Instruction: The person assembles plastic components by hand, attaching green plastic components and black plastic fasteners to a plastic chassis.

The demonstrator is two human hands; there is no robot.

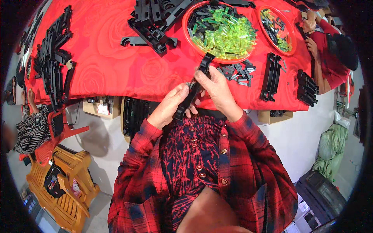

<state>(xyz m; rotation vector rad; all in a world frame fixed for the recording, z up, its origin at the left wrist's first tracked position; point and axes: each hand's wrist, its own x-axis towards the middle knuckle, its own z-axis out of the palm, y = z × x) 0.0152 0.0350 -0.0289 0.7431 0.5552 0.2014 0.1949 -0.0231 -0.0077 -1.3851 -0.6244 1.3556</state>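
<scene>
Both my hands hold one long black plastic part (pixel 193 91), tilted from upper right to lower left at the table's near edge. My left hand (pixel 171 104) grips its left side, with the thumb lying along it. Around its upper half closes my right hand (pixel 218 91), the thumb pressed on top. Just beyond my hands stands a round red basin (pixel 186 29) heaped with yellow-green translucent pieces (pixel 229 37) and small black pieces. Small loose black and grey pieces (pixel 239 73) lie on the cloth right of my right hand.
A red rose-patterned cloth (pixel 101 50) covers the table. Black parts are piled at the left (pixel 52 62) and far middle (pixel 153 27); others (pixel 271 77) lie at right. A second red basin (pixel 261 23) stands near a co-worker (pixel 330 54). A wooden chair (pixel 62 190) is lower left.
</scene>
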